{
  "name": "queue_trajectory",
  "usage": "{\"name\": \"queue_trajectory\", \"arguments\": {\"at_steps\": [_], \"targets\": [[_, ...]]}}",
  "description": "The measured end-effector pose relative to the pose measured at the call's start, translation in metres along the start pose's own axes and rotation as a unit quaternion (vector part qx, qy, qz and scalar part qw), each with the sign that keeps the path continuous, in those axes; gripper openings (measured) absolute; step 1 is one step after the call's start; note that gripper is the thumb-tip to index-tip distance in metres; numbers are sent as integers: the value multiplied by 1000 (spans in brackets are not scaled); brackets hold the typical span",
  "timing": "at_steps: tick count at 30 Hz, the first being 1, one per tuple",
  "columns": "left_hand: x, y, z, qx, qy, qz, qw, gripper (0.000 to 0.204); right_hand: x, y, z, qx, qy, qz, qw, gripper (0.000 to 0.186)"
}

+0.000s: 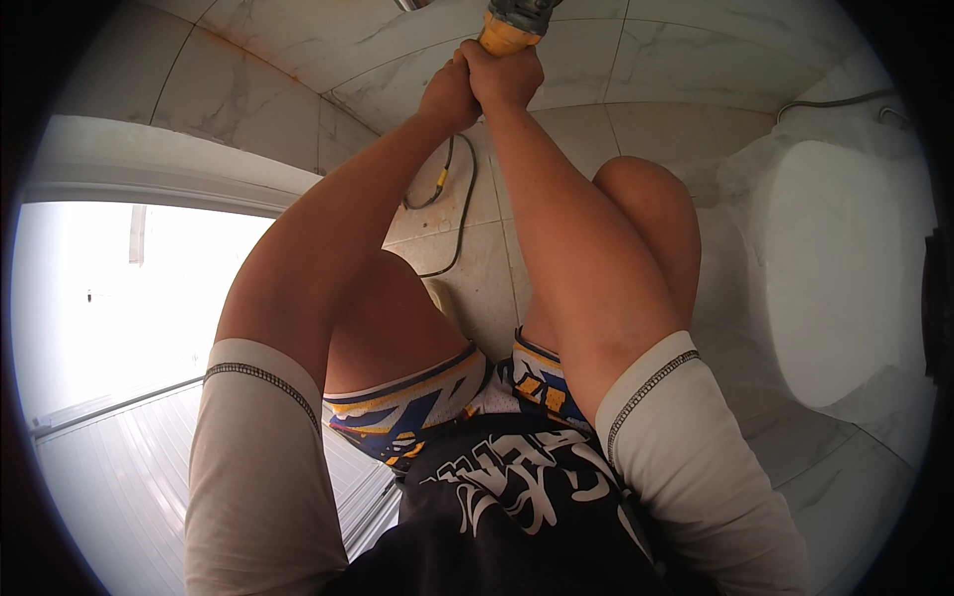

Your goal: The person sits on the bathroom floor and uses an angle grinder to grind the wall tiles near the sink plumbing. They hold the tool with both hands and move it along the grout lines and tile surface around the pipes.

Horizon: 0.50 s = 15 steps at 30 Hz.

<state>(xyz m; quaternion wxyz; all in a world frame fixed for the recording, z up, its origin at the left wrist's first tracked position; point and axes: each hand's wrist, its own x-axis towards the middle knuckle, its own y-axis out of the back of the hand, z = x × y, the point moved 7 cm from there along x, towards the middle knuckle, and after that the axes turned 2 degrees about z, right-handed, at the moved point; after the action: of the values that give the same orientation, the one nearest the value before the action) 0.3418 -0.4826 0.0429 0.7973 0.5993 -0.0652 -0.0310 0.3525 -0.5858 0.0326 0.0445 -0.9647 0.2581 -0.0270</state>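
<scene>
Fingers [479, 70] of the right hand [509, 79] are clenched around the yellow handle of a power tool [514, 32], whose dark upper part is cut off by the top edge; the left hand [451, 95] curls tightly against the right one, though whether it also grips the handle cannot be told; just below both, a dark cable [467, 211] with a yellow piece on it loops over the tiled floor [484, 266]; above, marbled tiles cover the wall [397, 48]; two bent bare legs flank the cable, in patterned shorts [397, 412] under a black shirt [497, 497]; farther right stands a rounded white fixture [833, 268] beside clear plastic; far left, a bright opening [119, 298] glares above a ribbed white panel [129, 487].
</scene>
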Motion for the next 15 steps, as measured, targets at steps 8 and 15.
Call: {"name": "queue_trajectory", "arguments": {"at_steps": [8, 15], "targets": [[-3, 0, -5, -10, 21, -5, 1000, 56, -3, -1, -2, 5, 5, -5, 1000, 57], [0, -1, -13, 5, 16, 0, 1000, 56, -7, -6, -2, 7, -2, -6, 1000, 58]]}}
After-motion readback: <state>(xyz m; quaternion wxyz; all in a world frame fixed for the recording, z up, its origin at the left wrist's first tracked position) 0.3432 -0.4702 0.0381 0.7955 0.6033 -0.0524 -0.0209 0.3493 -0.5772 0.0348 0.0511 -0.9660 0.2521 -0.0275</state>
